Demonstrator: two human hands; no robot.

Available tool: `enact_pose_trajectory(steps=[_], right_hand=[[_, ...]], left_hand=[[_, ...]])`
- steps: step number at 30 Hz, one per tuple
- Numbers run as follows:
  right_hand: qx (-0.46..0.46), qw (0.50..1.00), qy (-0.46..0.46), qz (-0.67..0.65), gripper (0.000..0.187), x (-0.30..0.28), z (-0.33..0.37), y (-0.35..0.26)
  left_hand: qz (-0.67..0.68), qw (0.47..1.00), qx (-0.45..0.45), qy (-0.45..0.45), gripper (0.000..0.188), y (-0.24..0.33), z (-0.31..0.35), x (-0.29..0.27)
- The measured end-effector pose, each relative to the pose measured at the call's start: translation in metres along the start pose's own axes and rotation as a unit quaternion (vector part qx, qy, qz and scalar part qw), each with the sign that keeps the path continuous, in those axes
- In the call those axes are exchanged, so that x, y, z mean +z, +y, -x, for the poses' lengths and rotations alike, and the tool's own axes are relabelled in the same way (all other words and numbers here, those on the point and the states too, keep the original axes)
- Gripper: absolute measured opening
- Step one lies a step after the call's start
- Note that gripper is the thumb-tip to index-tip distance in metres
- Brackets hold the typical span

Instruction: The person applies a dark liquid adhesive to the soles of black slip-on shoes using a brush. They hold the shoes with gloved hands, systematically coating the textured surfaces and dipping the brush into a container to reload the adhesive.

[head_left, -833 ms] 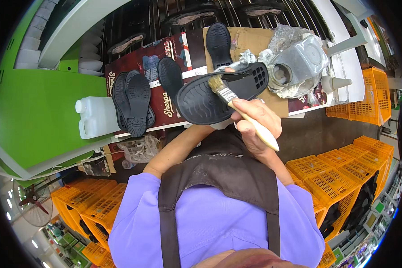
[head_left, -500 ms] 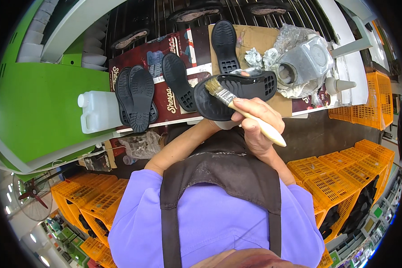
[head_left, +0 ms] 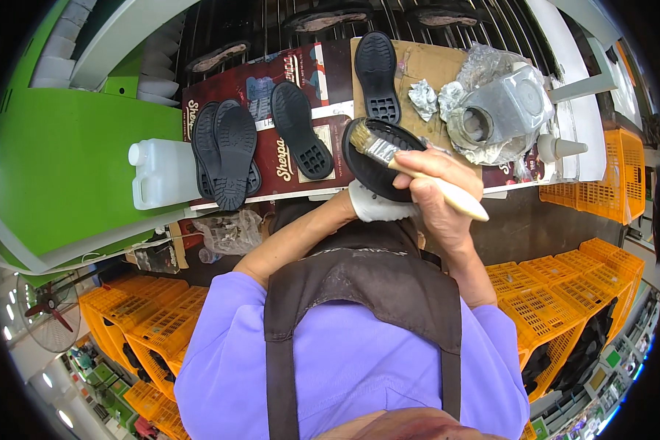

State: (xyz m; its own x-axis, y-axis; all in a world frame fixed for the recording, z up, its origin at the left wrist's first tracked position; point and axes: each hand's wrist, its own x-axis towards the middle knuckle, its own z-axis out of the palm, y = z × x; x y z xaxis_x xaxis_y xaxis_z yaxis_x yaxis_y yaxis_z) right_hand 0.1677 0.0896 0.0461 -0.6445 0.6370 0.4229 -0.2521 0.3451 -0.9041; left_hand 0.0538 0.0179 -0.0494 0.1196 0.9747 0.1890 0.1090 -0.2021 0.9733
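Note:
A black shoe sole (head_left: 367,170) is held up at the table's front edge, its rimmed inner side facing up and looking wet. Beneath it is my left hand (head_left: 383,208) in a white glove, gripping the sole from below; its fingers are mostly hidden. My right hand (head_left: 445,183) is closed round the pale handle of a flat paintbrush (head_left: 460,198), whose bristles touch the sole near its left rim. Several other black soles lie tread up: one behind the held sole (head_left: 376,73), one to its left (head_left: 301,128), and an overlapping group (head_left: 233,158) farther left.
At right on the cardboard lies a clear plastic jug (head_left: 502,110) with an open cut side, amid crumpled plastic. A white nozzle cap (head_left: 561,148) sits beside it. A white jerrycan (head_left: 165,174) stands at left. Rollers (head_left: 389,18) run behind. Orange crates (head_left: 543,293) flank me.
The held sole has turned and tilted, its far end now hidden by my right hand. The brush and right hand have shifted slightly right. More of the white glove shows.

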Motion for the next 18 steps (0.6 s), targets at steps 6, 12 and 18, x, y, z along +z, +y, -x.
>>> enact_pose_trajectory(steps=[6,12,18], right_hand=[[0.048,0.998,-0.04,-0.01,0.021,-0.017,-0.01,0.008],[0.04,0.995,-0.09,0.02,0.02,-0.03,-0.023,0.021],[0.133,0.988,-0.076,-0.007,0.031,-0.042,-0.03,0.035]], left_hand=[[0.117,0.984,-0.095,-0.09,0.035,0.021,-0.005,-0.009],[0.008,0.976,-0.044,-0.215,0.04,0.026,-0.007,-0.028],[0.047,0.962,-0.116,-0.245,0.047,0.022,-0.003,-0.041]])
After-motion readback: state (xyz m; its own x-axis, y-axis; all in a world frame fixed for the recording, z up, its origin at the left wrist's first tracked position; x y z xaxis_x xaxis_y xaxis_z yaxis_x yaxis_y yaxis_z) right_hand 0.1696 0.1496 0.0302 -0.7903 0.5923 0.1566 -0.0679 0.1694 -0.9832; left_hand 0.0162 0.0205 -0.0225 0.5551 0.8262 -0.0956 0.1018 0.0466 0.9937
